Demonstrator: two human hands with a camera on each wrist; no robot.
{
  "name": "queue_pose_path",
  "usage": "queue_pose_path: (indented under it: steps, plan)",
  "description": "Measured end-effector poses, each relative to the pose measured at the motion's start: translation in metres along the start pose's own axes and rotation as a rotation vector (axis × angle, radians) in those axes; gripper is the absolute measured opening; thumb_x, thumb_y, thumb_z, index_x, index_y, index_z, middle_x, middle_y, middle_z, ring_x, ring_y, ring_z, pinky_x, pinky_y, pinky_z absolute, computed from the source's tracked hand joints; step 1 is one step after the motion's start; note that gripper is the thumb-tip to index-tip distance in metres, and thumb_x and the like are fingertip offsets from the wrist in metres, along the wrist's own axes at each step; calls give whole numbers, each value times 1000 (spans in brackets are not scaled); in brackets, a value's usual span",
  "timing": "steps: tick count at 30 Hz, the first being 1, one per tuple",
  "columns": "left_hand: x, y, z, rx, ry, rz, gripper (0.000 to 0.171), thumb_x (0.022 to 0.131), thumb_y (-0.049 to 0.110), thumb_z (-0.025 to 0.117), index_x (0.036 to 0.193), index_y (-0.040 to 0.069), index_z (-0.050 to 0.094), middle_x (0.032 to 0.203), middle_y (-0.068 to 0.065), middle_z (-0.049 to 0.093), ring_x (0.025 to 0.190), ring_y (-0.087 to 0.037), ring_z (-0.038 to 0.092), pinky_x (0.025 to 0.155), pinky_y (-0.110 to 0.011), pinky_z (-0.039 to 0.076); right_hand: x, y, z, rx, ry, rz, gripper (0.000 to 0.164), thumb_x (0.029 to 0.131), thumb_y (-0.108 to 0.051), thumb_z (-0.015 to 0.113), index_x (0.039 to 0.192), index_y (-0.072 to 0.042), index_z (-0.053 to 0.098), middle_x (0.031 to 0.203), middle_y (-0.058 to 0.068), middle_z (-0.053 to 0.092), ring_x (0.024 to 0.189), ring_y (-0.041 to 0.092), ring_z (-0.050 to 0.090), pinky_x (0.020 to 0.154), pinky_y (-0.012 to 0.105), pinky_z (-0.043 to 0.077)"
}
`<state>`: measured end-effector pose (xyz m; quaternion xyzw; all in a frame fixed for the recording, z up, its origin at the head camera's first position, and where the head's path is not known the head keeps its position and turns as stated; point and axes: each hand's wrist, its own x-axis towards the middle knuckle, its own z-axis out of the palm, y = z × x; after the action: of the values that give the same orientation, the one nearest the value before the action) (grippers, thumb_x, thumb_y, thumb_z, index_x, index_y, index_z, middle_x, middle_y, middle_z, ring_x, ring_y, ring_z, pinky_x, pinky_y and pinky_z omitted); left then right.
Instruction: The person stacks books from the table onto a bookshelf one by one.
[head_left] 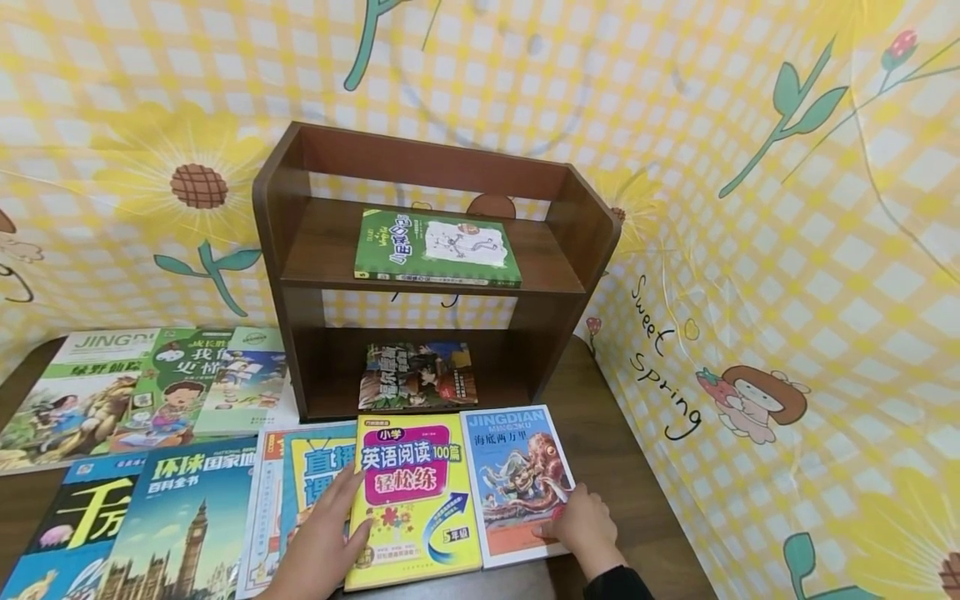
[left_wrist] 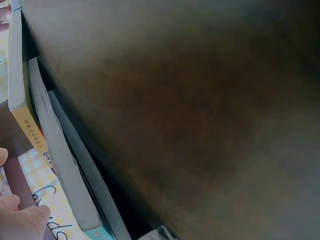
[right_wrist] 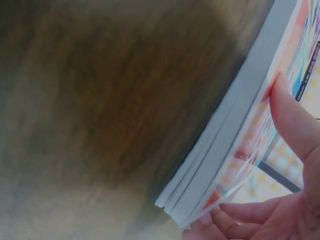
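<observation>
My left hand [head_left: 326,533] lies along the left edge of a yellow English reading workbook [head_left: 420,546], its fingers fairly straight and the thumb at the cover's edge. In the left wrist view, part of that hand [left_wrist: 22,222] shows low at the left, near book edges. With my right hand [head_left: 588,529] I grip the lower right edge of a blue-covered storybook with an octopus [head_left: 517,467]. The right wrist view shows the thumb [right_wrist: 292,117] on its cover and fingers curled at its corner. Both books lie side by side before a dark brown bookshelf [head_left: 420,287].
A green comic book [head_left: 442,248] lies flat on the upper shelf, a dark-covered book [head_left: 416,375] on the lower one. Several books, including one with a clock tower [head_left: 187,533], overlap on the brown table [head_left: 622,467] at left. A patterned cloth wall [head_left: 750,333] stands close at right.
</observation>
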<state>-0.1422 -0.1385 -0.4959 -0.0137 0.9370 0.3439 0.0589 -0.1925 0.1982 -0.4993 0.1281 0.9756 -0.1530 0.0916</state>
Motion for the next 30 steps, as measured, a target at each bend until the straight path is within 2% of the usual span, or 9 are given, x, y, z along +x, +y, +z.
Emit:
queue_pose_path:
  steps: [3, 6, 13, 18, 21, 26, 30]
  plan:
    - [-2, 0, 1, -13, 0, 4, 67, 90, 24, 68, 147, 4, 38, 154, -21, 28, 134, -46, 36, 98, -58, 43, 3, 0, -1, -11, -40, 22, 88, 54, -46, 92, 109, 11, 55, 101, 29, 57, 97, 47, 56, 74, 58, 50]
    - [-4, 3, 3, -21, -1, 19, 68, 89, 23, 68, 147, 4, 38, 154, -20, 29, 133, -45, 37, 97, -57, 44, 6, 2, -2, -19, -73, 47, 84, 54, -48, 91, 107, 8, 58, 102, 28, 59, 97, 46, 57, 73, 57, 50]
    - [-4, 15, 10, -64, -31, 51, 71, 86, 21, 72, 146, 4, 39, 152, -20, 33, 135, -43, 36, 102, -56, 40, 11, 6, -1, 16, -117, 91, 95, 53, -52, 91, 115, 10, 56, 111, 30, 52, 106, 48, 49, 80, 65, 45]
    - [-2, 24, 19, -111, -102, 48, 75, 83, 21, 76, 147, 6, 39, 149, -19, 38, 135, -43, 36, 102, -57, 39, 14, 14, 5, 88, -98, 24, 96, 58, -46, 90, 117, 16, 48, 112, 33, 50, 110, 50, 44, 92, 64, 39]
    - [2, 32, 26, -129, -165, 45, 78, 81, 24, 78, 148, 9, 39, 149, -17, 40, 135, -42, 37, 103, -58, 37, 16, 22, 8, 217, -75, -34, 86, 66, -35, 88, 115, 19, 44, 110, 35, 52, 109, 52, 49, 96, 58, 40]
    - [9, 44, 35, -161, -234, 57, 81, 79, 26, 79, 148, 11, 39, 147, -17, 42, 135, -42, 37, 104, -60, 36, 17, 32, 9, 595, -88, -80, 46, 78, -7, 75, 105, 14, 45, 96, 24, 57, 92, 36, 57, 81, 45, 49]
    - [15, 51, 38, -173, -244, 70, 81, 78, 27, 80, 146, 10, 41, 146, -18, 43, 133, -44, 38, 102, -61, 37, 16, 36, 6, 750, -124, -54, 32, 85, -4, 64, 106, 11, 46, 94, 17, 56, 85, 25, 55, 72, 32, 46]
